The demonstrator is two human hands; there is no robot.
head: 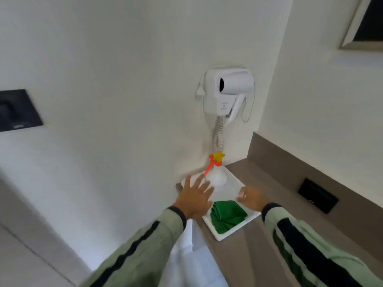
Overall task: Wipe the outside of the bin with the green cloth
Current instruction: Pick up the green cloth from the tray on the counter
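Observation:
The green cloth (228, 216) lies folded in a white tray (234, 232) on a brown counter. My left hand (194, 196) hovers with spread fingers over the tray's left side, just left of the cloth and close to a white spray bottle (216, 177) with a red and yellow trigger. My right hand (251, 198) is over the tray's right edge, fingers loosely curled, holding nothing, just right of the cloth. No bin shows in the view.
A white hair dryer (227, 93) hangs on the wall above the tray, its coiled cord reaching down behind the bottle. The brown counter (269, 255) runs to the right with a dark socket plate (318, 195) in its backsplash. White cloth (186, 255) hangs below the counter's edge.

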